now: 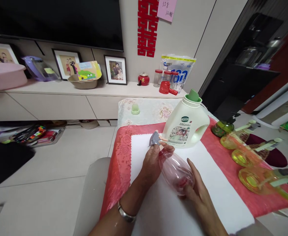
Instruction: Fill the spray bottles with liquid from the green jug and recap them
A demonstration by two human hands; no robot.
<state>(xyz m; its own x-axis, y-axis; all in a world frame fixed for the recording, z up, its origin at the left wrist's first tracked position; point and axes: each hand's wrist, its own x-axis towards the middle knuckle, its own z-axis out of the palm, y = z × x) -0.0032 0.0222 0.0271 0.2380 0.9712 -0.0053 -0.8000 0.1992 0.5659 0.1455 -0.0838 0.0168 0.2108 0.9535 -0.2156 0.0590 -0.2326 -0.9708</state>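
Note:
A see-through pink bottle [174,168] is tilted over the white sheet, its upper end toward the far left. My left hand [152,162] is closed round its neck, where a grey and peach-coloured top [154,139] sticks out above the fingers. Around the lower body, my right hand [198,190] grips the bottle from the right, slightly smeared by motion. Just beyond my hands stands a large pale green detergent jug [187,123] with a green piece in its mouth. Its handle faces right.
A light green cap [135,109] sits on the flowered cloth at the far end. Along the right side stand yellow pump bottles [249,178] and a dark green pump bottle [222,127]. White sheet [217,196] covers red cloth [119,154]. Jars [158,78] line the cabinet.

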